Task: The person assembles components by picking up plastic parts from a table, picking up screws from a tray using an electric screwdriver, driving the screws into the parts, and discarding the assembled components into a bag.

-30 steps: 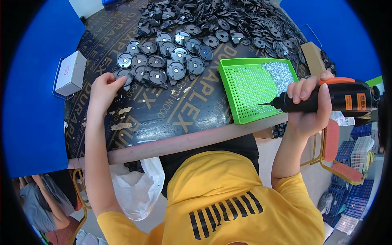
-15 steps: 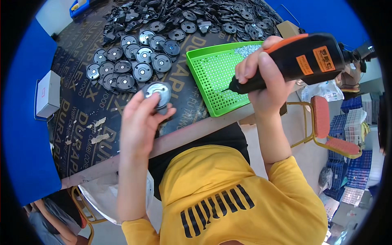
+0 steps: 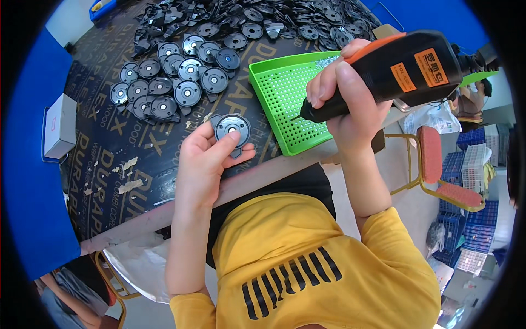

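Note:
Between thumb and fingers, my left hand grips a round black disc part with a pale rim and small tabs, face up above the table edge. My right hand is wrapped round a black and orange electric screwdriver; its thin bit points left over a green perforated tray. Small silver screws lie at the tray's far end, partly hidden by my fingers. Left of the tray sits a cluster of similar disc parts.
A large heap of black parts covers the table's far side. On the left, a white box stands by a blue panel. A red-cushioned chair and stacked crates are at right. Other people show at lower left and far right.
My left hand has moved right with the disc part, toward the green tray, and the disc now faces up more squarely. The screwdriver has shifted slightly left.

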`<state>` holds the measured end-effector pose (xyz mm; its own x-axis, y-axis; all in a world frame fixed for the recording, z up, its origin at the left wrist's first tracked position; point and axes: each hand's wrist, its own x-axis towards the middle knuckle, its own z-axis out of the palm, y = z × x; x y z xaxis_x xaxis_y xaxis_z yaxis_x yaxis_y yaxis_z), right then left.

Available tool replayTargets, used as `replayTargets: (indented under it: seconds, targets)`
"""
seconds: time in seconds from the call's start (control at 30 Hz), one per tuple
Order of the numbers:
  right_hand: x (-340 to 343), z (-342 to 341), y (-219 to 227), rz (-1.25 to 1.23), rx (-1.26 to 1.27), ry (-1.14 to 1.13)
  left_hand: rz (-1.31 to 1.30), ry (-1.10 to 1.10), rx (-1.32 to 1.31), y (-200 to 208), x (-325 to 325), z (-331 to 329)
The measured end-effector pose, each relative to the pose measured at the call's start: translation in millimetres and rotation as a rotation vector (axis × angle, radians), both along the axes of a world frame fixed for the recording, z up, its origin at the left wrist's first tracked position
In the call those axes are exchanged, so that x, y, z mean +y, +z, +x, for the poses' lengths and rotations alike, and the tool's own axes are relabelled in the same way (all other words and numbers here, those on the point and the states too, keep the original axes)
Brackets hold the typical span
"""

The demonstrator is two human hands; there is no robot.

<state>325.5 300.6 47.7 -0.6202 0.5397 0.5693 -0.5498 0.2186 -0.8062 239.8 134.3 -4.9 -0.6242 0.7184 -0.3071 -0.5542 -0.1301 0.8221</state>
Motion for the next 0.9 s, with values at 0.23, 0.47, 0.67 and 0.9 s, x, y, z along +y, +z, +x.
replayTargets:
  seconds: [0.23, 0.47, 0.67, 0.9]
  targets:
    - [-0.6, 0.2, -0.1, 0.015, -0.002, 0.007, 0.03, 0.002, 0.016, -2.6, -0.6, 1.7]
    - [2.9, -0.6, 9.4, 0.052, -0.021, 0.016, 0.014, -0.028, 0.02, -1.3, -1.7, 2.1]
    - [1.7, -1.3, 33.4, 0.023, 0.127, 0.258, -0.003, -0.033, 0.047, -3.4, -1.9, 2.7]
    - [-44.2, -16.0, 46.7, -0.036, 0.058, 0.264, 0.001, -0.059, 0.013, -0.6, -3.0, 1.0]
